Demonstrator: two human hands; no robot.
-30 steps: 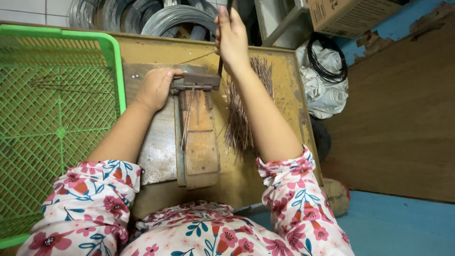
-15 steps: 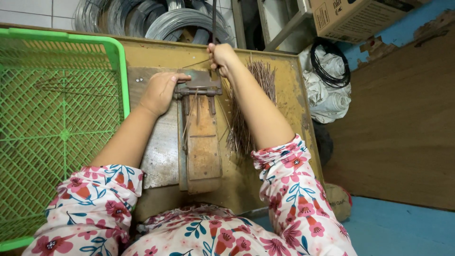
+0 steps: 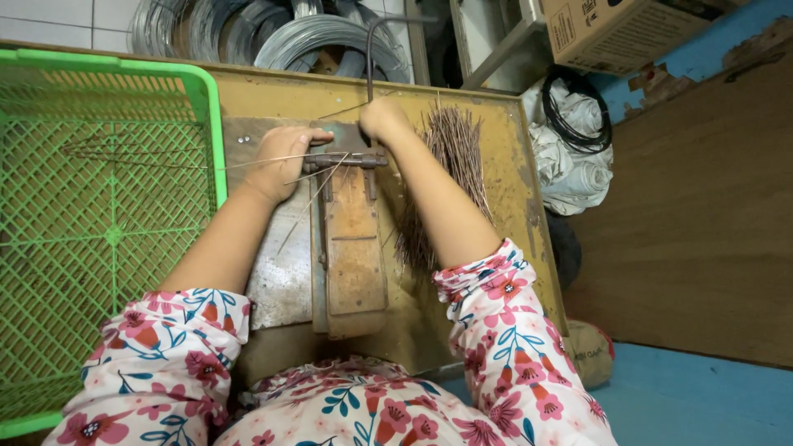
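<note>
Head view: left hand [image 3: 277,161] pinches wire [image 3: 248,163] at jig [image 3: 351,239]; right hand [image 3: 382,120] clenched on lever [image 3: 369,58]. Risk: wire slips, fingers nipped.

Green mesh basket [image 3: 107,239] — rusty brown jig [image 3: 351,248], floral pink-white sleeves [image 3: 165,372], blue floor [image 3: 702,396].

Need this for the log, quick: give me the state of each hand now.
Left hand: closed, pinching thin wires on the metal plate.
Right hand: closed around the bent lever handle of the bench tool.
</note>
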